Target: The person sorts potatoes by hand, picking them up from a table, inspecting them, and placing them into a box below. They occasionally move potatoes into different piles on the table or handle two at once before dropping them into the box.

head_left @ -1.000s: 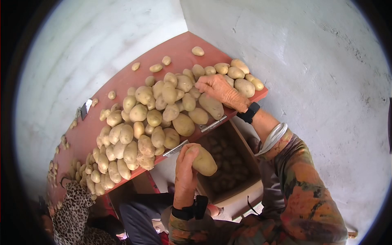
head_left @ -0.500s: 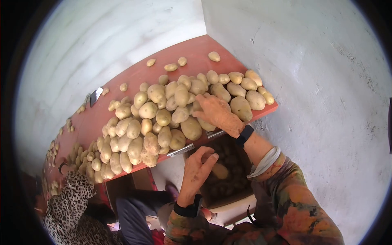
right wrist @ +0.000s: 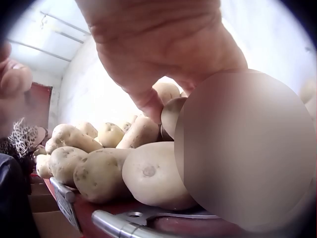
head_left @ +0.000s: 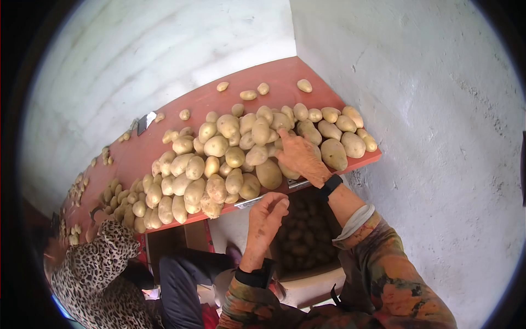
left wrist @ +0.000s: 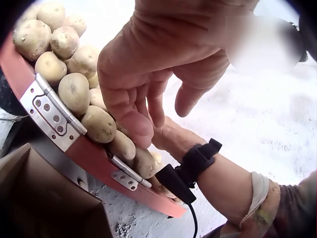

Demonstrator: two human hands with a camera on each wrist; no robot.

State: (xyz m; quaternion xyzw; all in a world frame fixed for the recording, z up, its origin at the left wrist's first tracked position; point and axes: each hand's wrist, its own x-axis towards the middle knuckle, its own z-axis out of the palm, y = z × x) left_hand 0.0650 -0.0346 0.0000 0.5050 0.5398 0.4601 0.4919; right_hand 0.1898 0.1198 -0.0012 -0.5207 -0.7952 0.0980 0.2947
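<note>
In the head view, potatoes (head_left: 216, 146) lie heaped along a red tabletop (head_left: 285, 77). My right hand (head_left: 303, 157) reaches over the heap's right part, index finger extended onto the potatoes. The right wrist view shows my right hand (right wrist: 163, 44) with a fingertip against a small potato (right wrist: 172, 115); a blurred patch hides the rest. My left hand (head_left: 265, 223) is in front of the table edge, fingers loosely curled, holding nothing. My left hand (left wrist: 163, 59) also looks empty in the left wrist view. Below it, a cardboard box (head_left: 311, 282) contains potatoes.
Metal hinges (head_left: 247, 203) sit on the table's front edge. Small potatoes (head_left: 248, 95) lie scattered towards the back. A person in a leopard-print top (head_left: 101, 268) is at the left, one hand by the potatoes. A grey wall (head_left: 416, 137) borders the table's right end.
A potato held in my left hand one second ago left it and was over the box half a second ago. My right hand has shifted along the heap, its index finger now extended. The head view has moved.
</note>
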